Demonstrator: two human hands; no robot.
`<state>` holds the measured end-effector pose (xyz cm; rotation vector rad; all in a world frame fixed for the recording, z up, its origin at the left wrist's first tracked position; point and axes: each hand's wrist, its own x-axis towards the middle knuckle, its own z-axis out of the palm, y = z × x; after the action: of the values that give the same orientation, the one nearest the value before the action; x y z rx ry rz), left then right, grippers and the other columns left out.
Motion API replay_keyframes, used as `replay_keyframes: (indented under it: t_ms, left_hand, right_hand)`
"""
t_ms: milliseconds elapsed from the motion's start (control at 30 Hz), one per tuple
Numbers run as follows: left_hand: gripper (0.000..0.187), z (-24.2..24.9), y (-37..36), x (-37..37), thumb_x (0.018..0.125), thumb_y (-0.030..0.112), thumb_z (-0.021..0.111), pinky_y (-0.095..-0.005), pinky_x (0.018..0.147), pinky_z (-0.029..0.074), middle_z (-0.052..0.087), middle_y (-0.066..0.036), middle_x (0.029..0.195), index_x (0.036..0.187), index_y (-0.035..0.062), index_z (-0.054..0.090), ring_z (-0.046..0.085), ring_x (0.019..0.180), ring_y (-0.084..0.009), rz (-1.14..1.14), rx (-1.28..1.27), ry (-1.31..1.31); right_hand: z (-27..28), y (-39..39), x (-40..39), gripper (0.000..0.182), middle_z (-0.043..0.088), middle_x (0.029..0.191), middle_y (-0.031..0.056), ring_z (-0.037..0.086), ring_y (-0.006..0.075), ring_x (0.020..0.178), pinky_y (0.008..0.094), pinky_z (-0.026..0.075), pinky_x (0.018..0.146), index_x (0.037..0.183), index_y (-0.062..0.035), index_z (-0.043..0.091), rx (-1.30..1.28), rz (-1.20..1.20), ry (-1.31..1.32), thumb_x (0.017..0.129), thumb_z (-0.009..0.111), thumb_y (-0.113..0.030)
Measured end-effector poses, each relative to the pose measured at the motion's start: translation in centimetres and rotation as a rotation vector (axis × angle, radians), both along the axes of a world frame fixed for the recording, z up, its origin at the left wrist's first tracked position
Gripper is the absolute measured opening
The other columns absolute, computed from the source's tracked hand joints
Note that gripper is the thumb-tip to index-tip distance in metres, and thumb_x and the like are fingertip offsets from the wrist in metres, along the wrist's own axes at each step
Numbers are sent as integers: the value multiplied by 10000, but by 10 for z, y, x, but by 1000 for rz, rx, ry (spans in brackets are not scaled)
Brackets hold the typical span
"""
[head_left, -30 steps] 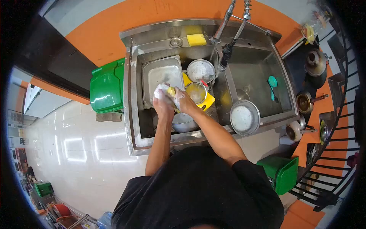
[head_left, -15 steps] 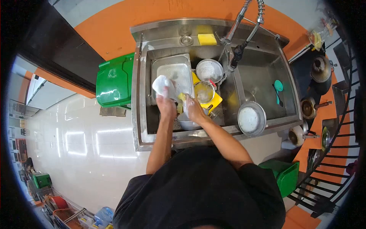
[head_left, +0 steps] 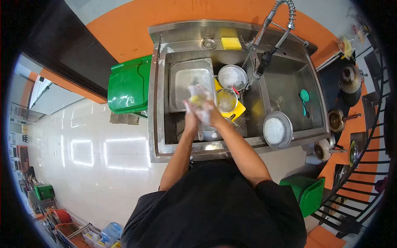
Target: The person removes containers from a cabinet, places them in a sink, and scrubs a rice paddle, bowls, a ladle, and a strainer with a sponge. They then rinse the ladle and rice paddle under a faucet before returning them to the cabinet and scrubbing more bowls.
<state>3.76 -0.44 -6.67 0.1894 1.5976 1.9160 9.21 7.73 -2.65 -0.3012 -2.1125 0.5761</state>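
Note:
Both my hands are together over the left sink basin, foamy and partly smeared by motion. My left hand (head_left: 191,118) is closed on a whitish soapy thing (head_left: 199,89) whose kind I cannot make out. Pressed against it, my right hand (head_left: 213,114) grips a yellow sponge (head_left: 197,99). Just beyond the hands is a rectangular steel pan (head_left: 178,78) with suds in it. A metal pot (head_left: 211,134) sits beneath my right hand, partly hidden. Right of the hands, a small round strainer-like pan (head_left: 227,100) rests on a yellow board (head_left: 240,110).
A round pan (head_left: 232,77) sits behind the board. Another pot (head_left: 277,130) stands on the sink's front edge, by the right basin (head_left: 285,78) holding a turquoise ladle (head_left: 304,96). A spring faucet (head_left: 266,58) rises between the basins. A yellow sponge block (head_left: 230,43) lies on the back ledge.
My hands have come together; the right hand with the sponge now presses against the whitish thing, which was held apart in my left hand. The view has shifted slightly.

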Motion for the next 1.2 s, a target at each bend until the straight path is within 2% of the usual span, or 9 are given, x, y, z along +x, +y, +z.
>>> replay_keyframes:
  t_ms: [67, 267, 367, 567, 667, 700, 800, 833, 1200]
  left_hand:
    - [657, -8, 0, -3, 1013, 543, 280, -344, 649, 479, 658, -87, 831, 1061, -27, 603, 605, 746, -186, -74, 82, 128]
    - [620, 8, -33, -13, 1018, 504, 337, -359, 504, 417, 556, -49, 602, 824, -30, 586, 516, 549, -156, -249, -119, 369]
    - [554, 11, -37, -16, 1010, 461, 392, -315, 472, 373, 502, -7, 572, 762, 7, 592, 474, 545, -111, -148, -112, 450]
    - [465, 3, -70, -25, 1003, 359, 473, -336, 469, 393, 555, -6, 572, 829, -33, 653, 491, 544, -90, -249, -336, 592]
    - [296, 3, -86, -43, 959, 198, 483, -462, 554, 473, 642, -265, 724, 964, -35, 667, 658, 639, -369, 101, -404, 1128]
    - [295, -26, -106, -68, 955, 177, 480, -498, 609, 493, 648, -292, 788, 1074, -39, 641, 652, 742, -446, 32, -679, 1389]
    - [445, -28, -120, -80, 987, 373, 439, -535, 627, 478, 645, -292, 771, 1093, -14, 633, 633, 707, -463, 153, -1133, 1135]
    - [422, -56, -129, -97, 988, 375, 440, -539, 629, 475, 653, -270, 765, 1140, 21, 610, 636, 712, -450, 189, -1239, 1159]
    - [434, -42, -124, -76, 1004, 330, 425, -503, 973, 407, 523, -275, 1265, 1290, 8, 484, 529, 1129, -429, 22, -1514, 1233]
  right_hand:
    - [-4, 8, -9, 208, 663, 820, 169, 655, 309, 723, 391, 521, 644, 1003, -64, 645, 423, 13, -12, 831, 668, -177]
    - [-36, 30, -52, 254, 679, 846, 151, 658, 350, 754, 470, 508, 663, 875, -72, 640, -995, -55, -7, 810, 668, -316]
    - [-25, -10, -46, 250, 666, 882, 163, 640, 354, 715, 467, 501, 671, 992, -61, 667, 44, -169, -104, 801, 646, -221]
    - [-33, 28, -19, 264, 644, 758, 160, 637, 327, 663, 425, 507, 610, 1025, -52, 659, -151, -164, -160, 811, 603, -195]
    - [-27, 62, 45, 204, 626, 757, 62, 610, 155, 603, 329, 520, 528, 1045, -61, 644, -1365, 139, 475, 933, 544, -199]
    - [-25, 81, 84, 168, 646, 783, 66, 616, 159, 597, 306, 535, 558, 1038, -46, 644, -510, -199, 101, 916, 541, -100]
    - [36, 117, 203, 280, 672, 837, 136, 662, 248, 755, 368, 533, 708, 1063, -27, 624, -792, -340, 179, 784, 641, -38]
    - [34, 142, 249, 293, 674, 840, 131, 661, 229, 732, 341, 531, 685, 1067, -13, 628, -212, -567, -114, 804, 697, -120]
    - [-69, 327, 497, 426, 698, 924, 188, 678, 333, 852, 400, 519, 764, 1079, -49, 673, -725, -1221, -596, 724, 782, -256]
